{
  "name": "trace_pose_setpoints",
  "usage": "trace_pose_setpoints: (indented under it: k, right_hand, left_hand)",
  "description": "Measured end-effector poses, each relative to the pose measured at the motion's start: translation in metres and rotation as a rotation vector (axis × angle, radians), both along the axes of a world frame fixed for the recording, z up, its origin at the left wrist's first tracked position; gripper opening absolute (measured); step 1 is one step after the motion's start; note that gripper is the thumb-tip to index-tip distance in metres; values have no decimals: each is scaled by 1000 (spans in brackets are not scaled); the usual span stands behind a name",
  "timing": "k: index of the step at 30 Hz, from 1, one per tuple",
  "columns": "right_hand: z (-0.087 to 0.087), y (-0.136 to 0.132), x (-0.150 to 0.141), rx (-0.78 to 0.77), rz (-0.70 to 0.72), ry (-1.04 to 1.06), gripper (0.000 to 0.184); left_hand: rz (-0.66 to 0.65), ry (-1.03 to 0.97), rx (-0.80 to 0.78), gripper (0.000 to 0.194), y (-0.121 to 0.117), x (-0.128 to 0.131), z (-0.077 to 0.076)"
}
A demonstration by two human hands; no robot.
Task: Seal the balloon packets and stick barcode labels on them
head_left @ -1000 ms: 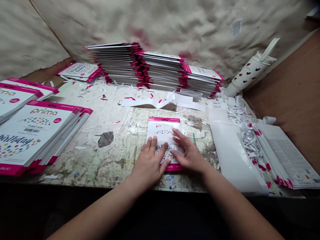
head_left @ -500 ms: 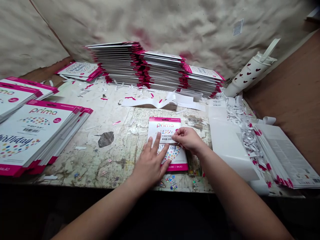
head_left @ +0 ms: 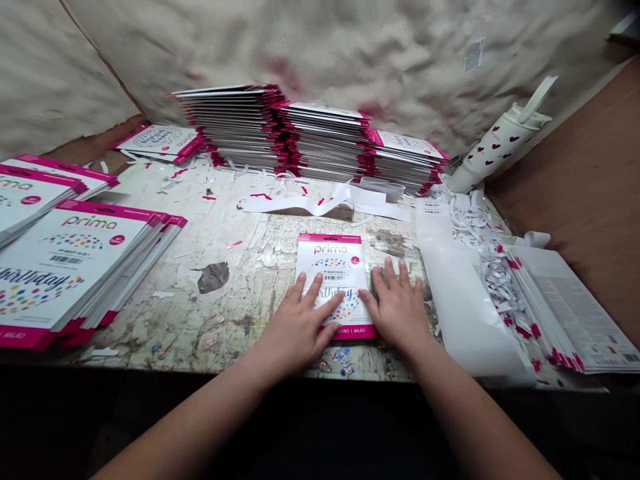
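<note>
A white balloon packet [head_left: 330, 263] with pink bands, the word "prima" and coloured dots lies flat on the worn table [head_left: 240, 267]. A barcode label [head_left: 334, 275] sits across its middle. My left hand [head_left: 305, 320] rests on the packet's lower left part with fingers spread, covering some of the print. Just beside the packet's right edge, my right hand [head_left: 400, 307] lies palm down, fingers apart and holding nothing; its thumb is at the edge. A strip of label backing paper [head_left: 460, 300] curves down the table to the right of this hand.
Several packets are piled at the left [head_left: 85, 267]. Tall stacks of packets [head_left: 240, 130] line the back wall. A white tumbler with hearts [head_left: 500, 147] leans at the back right, near paper shreds [head_left: 500, 280] and another packet pile [head_left: 575, 307]. A loose paper strip [head_left: 300, 205] lies mid-table.
My right hand pressed the packet, then pinched at the barcode label on it, and has now moved right, off the packet, with fingers spread. My left hand has stayed on the packet.
</note>
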State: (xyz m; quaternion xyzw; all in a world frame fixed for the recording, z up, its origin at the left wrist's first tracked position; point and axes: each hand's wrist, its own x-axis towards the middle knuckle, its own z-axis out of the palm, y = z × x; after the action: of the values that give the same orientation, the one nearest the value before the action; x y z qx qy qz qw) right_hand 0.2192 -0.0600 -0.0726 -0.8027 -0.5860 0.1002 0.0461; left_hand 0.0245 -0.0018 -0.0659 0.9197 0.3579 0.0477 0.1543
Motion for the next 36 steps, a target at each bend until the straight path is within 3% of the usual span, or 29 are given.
trace_pose_setpoints:
  k: [2,5,7,9,12,14,16,19,22,24,27,31,34,36]
  right_hand:
    - [-5,-4,7,1,-46,46,63]
    - [-9,-8,6,54,12,267,64]
    - [-7,-9,1,175,-2,496,63]
    - [-1,-10,-2,319,-68,853,56]
    - [14,-7,-4,300,-171,1415,41]
    - [25,0,-10,214,-210,1561,37]
    - [33,10,-25,205,-216,1576,36]
    - [44,26,-58,264,-160,1664,36]
    - [56,38,-86,280,3,1801,36]
    - [63,42,-95,226,132,1799,38]
    - [63,45,-97,123,247,1683,41]
    - [41,52,-89,79,261,1475,35]
    - [20,68,-70,150,281,1097,23]
    - [12,85,-44,241,232,780,17]
  left_hand:
    - [174,1,-10,57,10,-4,1]
    - [407,-33,-11,56,19,-4,0]
    - [417,-201,-125,52,22,-2,2]
    - [384,-474,-332,50,24,-4,11]
    - [201,-676,-623,48,27,-14,38]
    - [200,-591,-476,47,22,-21,59]
    - [290,-407,-115,57,9,-22,72]
    - [246,-117,269,78,-15,-15,73]
    - [225,34,456,67,-22,-19,67]
    - [281,70,530,69,-12,-38,69]
    - [433,139,588,66,19,-87,79]
    - [602,272,468,51,67,-163,76]
    - [711,303,347,56,95,-206,59]
    - [748,278,336,62,104,-221,50]
